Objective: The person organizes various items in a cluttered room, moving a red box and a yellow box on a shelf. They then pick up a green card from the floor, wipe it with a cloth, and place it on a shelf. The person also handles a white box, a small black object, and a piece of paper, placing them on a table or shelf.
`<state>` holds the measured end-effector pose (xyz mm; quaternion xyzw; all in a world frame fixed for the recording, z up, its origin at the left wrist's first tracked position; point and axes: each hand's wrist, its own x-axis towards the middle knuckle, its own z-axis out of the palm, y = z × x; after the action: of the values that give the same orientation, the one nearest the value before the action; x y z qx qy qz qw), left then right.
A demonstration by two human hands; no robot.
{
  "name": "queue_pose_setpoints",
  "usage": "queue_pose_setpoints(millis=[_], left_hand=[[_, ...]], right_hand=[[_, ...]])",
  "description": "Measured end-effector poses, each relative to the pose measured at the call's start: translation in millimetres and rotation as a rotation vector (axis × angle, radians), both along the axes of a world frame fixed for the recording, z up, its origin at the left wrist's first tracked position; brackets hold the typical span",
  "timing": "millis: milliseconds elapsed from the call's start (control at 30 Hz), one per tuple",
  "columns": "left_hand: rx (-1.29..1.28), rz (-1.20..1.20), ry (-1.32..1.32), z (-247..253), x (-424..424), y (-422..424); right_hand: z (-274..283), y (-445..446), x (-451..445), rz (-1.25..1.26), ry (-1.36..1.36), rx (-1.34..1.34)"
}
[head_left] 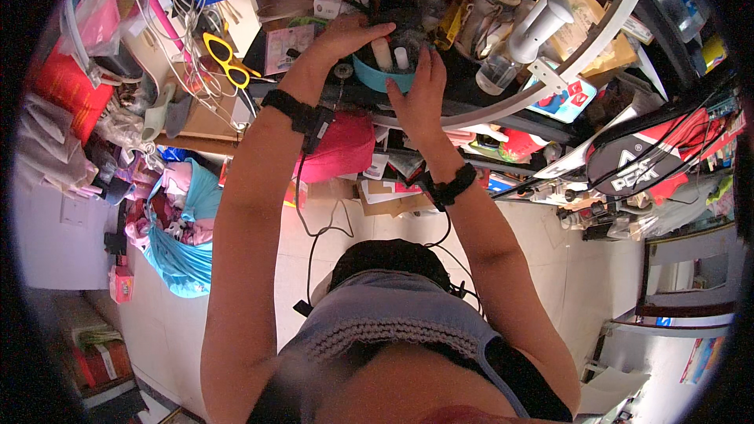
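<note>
A round blue container stands on the dark shelf in front of me, with a pinkish cylinder and a white-capped item inside. My left hand is at its left rim, thumb stretched over the top. At the right side is my right hand, its thumb near the front wall and its fingers raised by the rim. Both hands seem to touch or nearly touch the container; whether they grip it cannot be told. A small white box lies behind my left hand.
A curved white bar arches over the shelf at the right, near a clear bottle. Yellow sunglasses and tangled white cables lie to the left. A pink cloth item hangs below the shelf edge.
</note>
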<state>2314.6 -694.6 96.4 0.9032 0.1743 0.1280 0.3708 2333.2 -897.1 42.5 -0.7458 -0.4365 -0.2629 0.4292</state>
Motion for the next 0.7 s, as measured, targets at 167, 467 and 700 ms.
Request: queue_pose_setpoints(millis=[167, 467, 700], left_hand=[[0.006, 0.069, -0.175, -4, -12, -11], [0.477, 0.225, -0.367, -29, -32, 17], [0.678, 0.103, -0.187, 43, 11, -43]], right_hand=[[2, -9, 4, 0.060, 0.024, -0.011], [7, -30, -12, 0.216, 0.020, 0.002], [-4, -41, -3, 0.275, 0.004, -0.075]])
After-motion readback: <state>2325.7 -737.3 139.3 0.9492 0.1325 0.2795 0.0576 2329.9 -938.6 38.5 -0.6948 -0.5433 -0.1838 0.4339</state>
